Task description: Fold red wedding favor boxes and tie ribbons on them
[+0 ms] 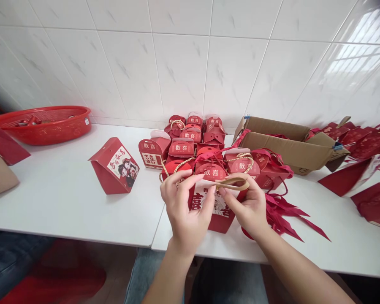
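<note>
Head view: the white table (60,207) lies open at nine o'clock of my hands, with closed red boxes (181,148) crowding twelve o'clock. The red gift box (221,220) stands at the table's near edge. My left hand (185,207) and right hand (248,209) pinch a flat tan ribbon loop (233,183) just above it.

Red basket (50,126), open cardboard box (281,147)

Your red paper box (222,220) looks matt, its tan band (237,182) smooth. At the left edge of the table (60,198), the plastic basket (44,124) shines.
</note>
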### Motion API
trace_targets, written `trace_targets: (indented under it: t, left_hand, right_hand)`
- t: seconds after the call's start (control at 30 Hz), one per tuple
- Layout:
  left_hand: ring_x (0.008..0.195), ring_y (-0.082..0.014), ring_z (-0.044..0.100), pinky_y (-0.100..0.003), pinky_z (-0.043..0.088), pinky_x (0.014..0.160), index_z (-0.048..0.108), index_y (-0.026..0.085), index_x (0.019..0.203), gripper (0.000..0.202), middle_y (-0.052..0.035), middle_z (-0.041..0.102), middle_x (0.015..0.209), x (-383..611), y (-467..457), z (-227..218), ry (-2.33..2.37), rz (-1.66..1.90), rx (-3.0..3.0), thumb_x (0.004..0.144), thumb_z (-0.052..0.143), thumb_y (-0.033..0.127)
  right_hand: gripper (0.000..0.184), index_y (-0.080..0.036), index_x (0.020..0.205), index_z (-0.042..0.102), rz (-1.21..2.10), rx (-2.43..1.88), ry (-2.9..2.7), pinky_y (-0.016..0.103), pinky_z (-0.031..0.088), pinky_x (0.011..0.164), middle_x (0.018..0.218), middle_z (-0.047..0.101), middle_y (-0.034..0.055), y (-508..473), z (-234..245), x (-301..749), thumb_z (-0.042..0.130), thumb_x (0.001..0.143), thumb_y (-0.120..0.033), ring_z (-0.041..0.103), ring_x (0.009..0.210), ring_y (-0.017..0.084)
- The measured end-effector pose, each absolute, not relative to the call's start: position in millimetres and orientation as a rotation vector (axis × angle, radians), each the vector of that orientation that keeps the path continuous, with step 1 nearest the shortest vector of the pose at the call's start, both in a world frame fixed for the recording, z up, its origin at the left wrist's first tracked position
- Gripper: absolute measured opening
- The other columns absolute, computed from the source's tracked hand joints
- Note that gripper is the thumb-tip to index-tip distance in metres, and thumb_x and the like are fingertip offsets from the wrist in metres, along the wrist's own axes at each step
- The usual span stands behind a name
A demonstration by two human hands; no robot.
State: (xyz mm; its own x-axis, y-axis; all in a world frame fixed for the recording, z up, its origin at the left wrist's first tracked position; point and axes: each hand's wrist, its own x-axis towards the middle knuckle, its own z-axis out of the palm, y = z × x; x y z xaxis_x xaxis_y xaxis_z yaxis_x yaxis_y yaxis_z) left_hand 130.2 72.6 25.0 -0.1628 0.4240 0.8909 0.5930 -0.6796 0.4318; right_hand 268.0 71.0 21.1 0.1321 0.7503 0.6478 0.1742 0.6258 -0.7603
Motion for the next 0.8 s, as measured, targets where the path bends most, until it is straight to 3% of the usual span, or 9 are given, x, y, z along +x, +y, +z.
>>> trace_targets:
  t: [0.13,0.27,0.47,0.6,0.8]
  left_hand:
    - [0.105,-0.0186,0.062,-0.034,0.051,0.092,0.065,0.021,0.092,0.016,-0.0053,0.064,0.104,126.4,75.1,24.6,-1.126,-2.150,-2.290,0.081,0.068,0.009]
    - [0.096,-0.0156,0.065,-0.028,0.053,0.086,0.069,0.022,0.089,0.016,-0.0032,0.067,0.097,125.5,72.1,28.6,-1.140,-2.247,-2.480,0.083,0.065,0.008]
    - [0.085,-0.0133,0.065,-0.024,0.051,0.077,0.068,0.021,0.087,0.010,-0.0008,0.068,0.088,119.6,63.9,38.5,-1.383,-2.220,-2.466,0.083,0.066,0.012]
    - [0.077,-0.0124,0.063,-0.022,0.051,0.073,0.064,0.021,0.082,0.003,0.0012,0.067,0.082,112.6,63.5,40.8,-1.753,-2.285,-2.441,0.084,0.064,0.019]
    - [0.078,-0.0131,0.062,-0.022,0.050,0.071,0.063,0.021,0.080,0.004,0.0015,0.066,0.081,104.4,67.1,36.5,-1.890,-2.581,-2.196,0.083,0.063,0.018]
  right_hand:
    - [0.017,-0.023,0.090,0.060,0.465,-0.886,-1.380,0.025,0.053,0.068,0.078,0.067,-0.0024,69.5,22.7,268.8,0.069,0.078,-0.014,0.062,0.071,0.013]
    - [0.018,-0.022,0.089,0.060,0.546,-0.924,-1.329,0.028,0.053,0.068,0.077,0.067,-0.0013,66.4,25.8,271.0,0.071,0.076,-0.018,0.061,0.070,0.015]
    - [0.019,-0.020,0.087,0.061,0.994,-1.002,-1.293,0.027,0.050,0.063,0.080,0.065,0.0000,65.7,45.5,274.3,0.073,0.076,-0.028,0.060,0.069,0.015]
    - [0.019,-0.020,0.093,0.061,1.242,-1.074,-1.401,0.025,0.049,0.060,0.082,0.065,-0.0007,71.7,67.6,269.9,0.070,0.076,-0.022,0.061,0.067,0.014]
    - [0.022,-0.018,0.094,0.059,1.194,-1.147,-1.597,0.024,0.046,0.059,0.086,0.066,0.0003,85.7,88.0,253.7,0.067,0.074,-0.018,0.061,0.070,0.014]
